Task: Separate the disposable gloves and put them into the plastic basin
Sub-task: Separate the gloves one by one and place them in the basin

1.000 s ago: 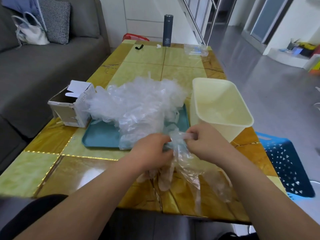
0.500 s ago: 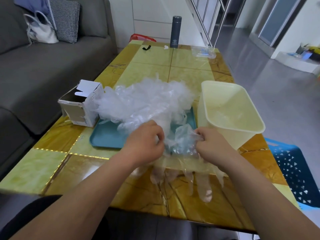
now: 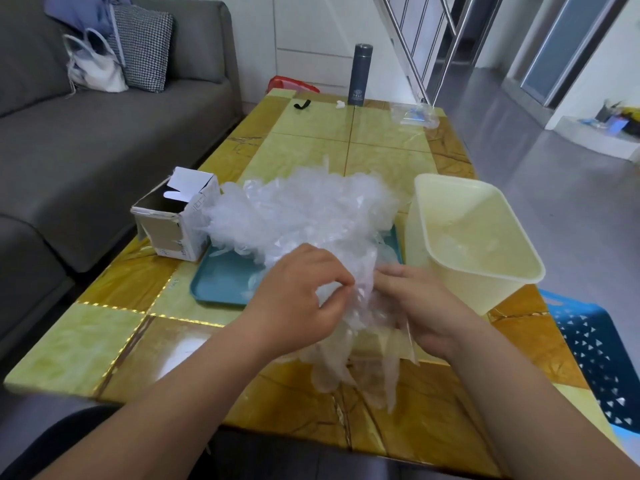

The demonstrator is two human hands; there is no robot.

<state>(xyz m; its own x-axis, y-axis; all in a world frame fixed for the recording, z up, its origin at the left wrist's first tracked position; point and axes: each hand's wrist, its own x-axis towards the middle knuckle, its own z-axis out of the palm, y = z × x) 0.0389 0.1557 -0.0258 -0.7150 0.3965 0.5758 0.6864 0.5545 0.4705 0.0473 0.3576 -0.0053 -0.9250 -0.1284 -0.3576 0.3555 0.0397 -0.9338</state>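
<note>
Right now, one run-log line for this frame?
phase: separating | left hand: pinches held gloves | right hand: grips held gloves | glove pile: on tray | basin: right of tray

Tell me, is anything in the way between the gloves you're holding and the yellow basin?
Nothing visible. The left hand and right hand pinch the gloves just beside the plastic basin, whose top is open. Only its near wall needs lifting over; the glove pile sits farther back.
</note>
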